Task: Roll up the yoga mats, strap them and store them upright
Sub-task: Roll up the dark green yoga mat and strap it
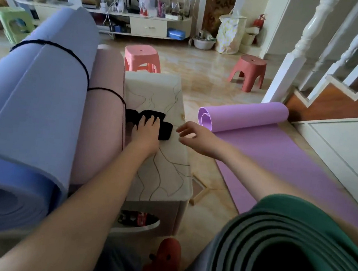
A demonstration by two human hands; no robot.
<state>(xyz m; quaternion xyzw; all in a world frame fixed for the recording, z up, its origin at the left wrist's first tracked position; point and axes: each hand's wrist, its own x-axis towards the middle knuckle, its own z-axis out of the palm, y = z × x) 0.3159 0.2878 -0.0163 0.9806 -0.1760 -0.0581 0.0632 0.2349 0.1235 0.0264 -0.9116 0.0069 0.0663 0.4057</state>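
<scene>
A rolled blue mat (39, 104) with a black strap round it stands at the left, a rolled pink mat (104, 110) with a black strap beside it. Black straps (163, 127) lie on a low white table (163, 155). My left hand (146, 132) rests on the straps, fingers laid over them. My right hand (193, 139) hovers just right of the straps, fingers loosely spread, holding nothing. A rolled green mat (283, 243) sits under my right forearm at the bottom right. A purple mat (270, 148) lies on the floor, partly rolled at its far end.
Two pink stools (142, 57) (248, 72) stand on the tiled floor beyond the table. A white staircase (332, 73) rises at the right. A cluttered shelf unit (141, 20) and a green stool (14, 23) line the far wall. A red shoe (164, 258) shows below.
</scene>
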